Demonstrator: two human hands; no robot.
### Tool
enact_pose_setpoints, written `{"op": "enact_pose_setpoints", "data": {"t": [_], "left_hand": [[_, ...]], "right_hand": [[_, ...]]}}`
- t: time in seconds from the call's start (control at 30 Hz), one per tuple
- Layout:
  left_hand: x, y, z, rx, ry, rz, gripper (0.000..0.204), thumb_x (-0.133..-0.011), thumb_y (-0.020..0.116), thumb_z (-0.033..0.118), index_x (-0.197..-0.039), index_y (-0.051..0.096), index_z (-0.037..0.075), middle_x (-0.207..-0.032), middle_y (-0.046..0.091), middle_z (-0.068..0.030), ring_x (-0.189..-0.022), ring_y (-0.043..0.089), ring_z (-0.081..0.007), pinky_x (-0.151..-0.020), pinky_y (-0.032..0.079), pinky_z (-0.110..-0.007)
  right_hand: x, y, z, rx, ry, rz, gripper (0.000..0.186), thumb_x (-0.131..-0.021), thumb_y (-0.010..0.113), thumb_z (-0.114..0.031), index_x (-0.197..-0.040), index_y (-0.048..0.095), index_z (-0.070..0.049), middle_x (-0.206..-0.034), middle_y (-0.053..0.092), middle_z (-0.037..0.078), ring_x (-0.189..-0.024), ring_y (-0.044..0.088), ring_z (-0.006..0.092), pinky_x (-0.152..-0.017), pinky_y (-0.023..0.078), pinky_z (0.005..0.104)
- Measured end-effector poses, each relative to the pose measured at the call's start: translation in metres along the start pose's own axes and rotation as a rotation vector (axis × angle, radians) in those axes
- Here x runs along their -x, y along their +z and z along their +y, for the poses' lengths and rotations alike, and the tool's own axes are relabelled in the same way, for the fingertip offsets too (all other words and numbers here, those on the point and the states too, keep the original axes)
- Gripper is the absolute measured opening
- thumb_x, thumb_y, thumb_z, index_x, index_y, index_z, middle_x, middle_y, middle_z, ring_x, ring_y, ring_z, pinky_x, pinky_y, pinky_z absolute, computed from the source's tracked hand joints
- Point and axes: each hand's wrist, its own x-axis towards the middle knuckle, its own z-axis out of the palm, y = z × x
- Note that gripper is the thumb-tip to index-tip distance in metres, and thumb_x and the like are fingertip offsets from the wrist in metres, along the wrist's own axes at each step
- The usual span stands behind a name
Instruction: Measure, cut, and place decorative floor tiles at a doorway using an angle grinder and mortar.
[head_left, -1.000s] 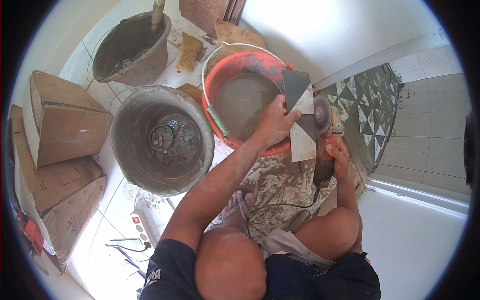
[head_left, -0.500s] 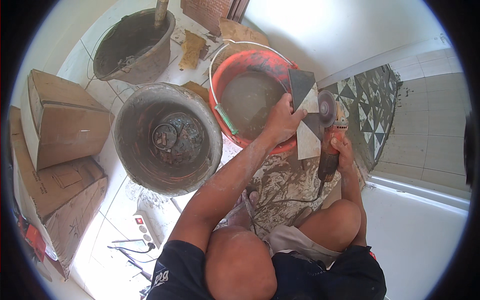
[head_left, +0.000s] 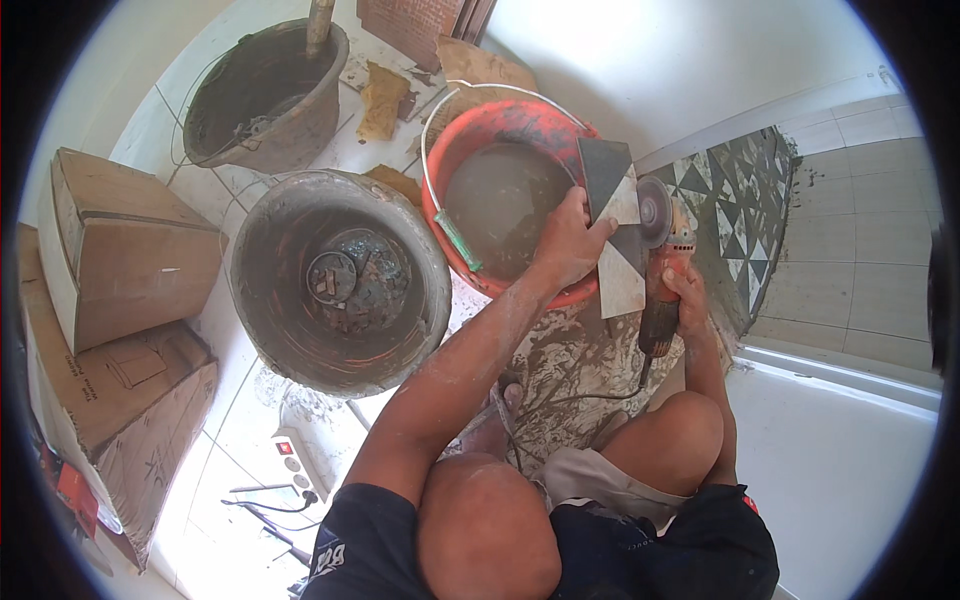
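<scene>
My left hand (head_left: pixel 572 238) grips a tile (head_left: pixel 622 283) patterned in black and white triangles, its thumb across the face and fingers at the left edge. The tile is held up over the right rim of a red bucket (head_left: pixel 436 165) of cloudy grey water. My right hand (head_left: pixel 686 298) is wrapped around the body of an orange and black angle grinder (head_left: pixel 660 318). The grinder's round disc (head_left: pixel 655 210) stands at the tile's right edge; whether it bites into the tile cannot be made out. A cord trails from the grinder's lower end.
Left of the red bucket stands a mortar-caked bucket (head_left: pixel 262 290) with scraps inside; another grey bucket (head_left: pixel 300 140) is behind it. Cardboard boxes (head_left: pixel 150 275) line the left. A power strip (head_left: pixel 297 462) lies on the floor. Patterned tiles (head_left: pixel 735 220) cover floor beyond the right-hand threshold.
Both hands, the tile and the grinder keep nearly the same places. The whole view has shifted slightly, with the mortar-caked bucket and boxes sitting a little lower and further right.
</scene>
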Motion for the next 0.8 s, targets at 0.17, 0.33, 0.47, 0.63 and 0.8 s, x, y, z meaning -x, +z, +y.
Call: {"op": "enact_pose_setpoints", "data": {"t": [0.17, 0.33, 0.47, 0.63, 0.8], "left_hand": [[0.002, -0.001, 0.007, -0.008, -0.012, -0.028, 0.036, -0.095, 0.069, 0.015, -0.121, 0.052, -0.004, -0.097, 0.072, -0.0134, -0.080, 0.071, -0.0168, -0.070, 0.055, -0.033], [0.000, -0.002, 0.000, 0.002, 0.037, -0.021, 0.035, -0.095, 0.068, 0.014, -0.121, 0.052, -0.004, -0.093, 0.072, -0.0121, -0.077, 0.069, -0.0148, -0.066, 0.054, -0.033], [0.001, -0.001, 0.002, 0.027, 0.014, -0.033, 0.034, -0.096, 0.067, 0.014, -0.120, 0.051, -0.003, -0.090, 0.071, -0.0116, -0.073, 0.068, -0.0140, -0.062, 0.053, -0.032], [0.001, -0.001, 0.004, -0.017, -0.026, 0.007, 0.034, -0.089, 0.072, 0.018, -0.112, 0.057, -0.002, -0.095, 0.072, -0.0171, -0.087, 0.071, -0.0264, -0.080, 0.053, -0.040], [0.000, 0.000, 0.002, -0.017, 0.033, -0.004, 0.032, -0.094, 0.068, 0.015, -0.116, 0.053, -0.002, -0.086, 0.071, -0.0105, -0.070, 0.066, -0.0128, -0.061, 0.051, -0.032]], "right_hand": [[-0.002, 0.005, -0.005, 0.012, -0.004, 0.013, 0.038, -0.095, 0.070, -0.019, -0.129, 0.060, -0.003, -0.111, 0.068, 0.004, -0.098, 0.066, 0.0128, -0.089, 0.052, 0.0298], [-0.010, 0.002, -0.004, 0.017, -0.001, 0.016, 0.039, -0.096, 0.069, -0.019, -0.129, 0.060, -0.002, -0.112, 0.069, 0.004, -0.097, 0.066, 0.0131, -0.089, 0.052, 0.0298], [-0.012, 0.006, -0.009, 0.017, 0.005, -0.005, 0.040, -0.096, 0.069, -0.020, -0.131, 0.060, -0.002, -0.112, 0.069, 0.004, -0.098, 0.066, 0.0132, -0.090, 0.052, 0.0300], [-0.017, 0.004, -0.011, 0.027, 0.017, -0.010, 0.041, -0.096, 0.069, -0.021, -0.131, 0.059, -0.002, -0.112, 0.068, 0.004, -0.096, 0.066, 0.0131, -0.088, 0.052, 0.0302], [-0.022, 0.006, -0.013, 0.041, 0.034, -0.007, 0.035, -0.096, 0.070, -0.022, -0.126, 0.061, -0.005, -0.107, 0.068, 0.002, -0.092, 0.066, 0.0121, -0.085, 0.052, 0.0290]]}}
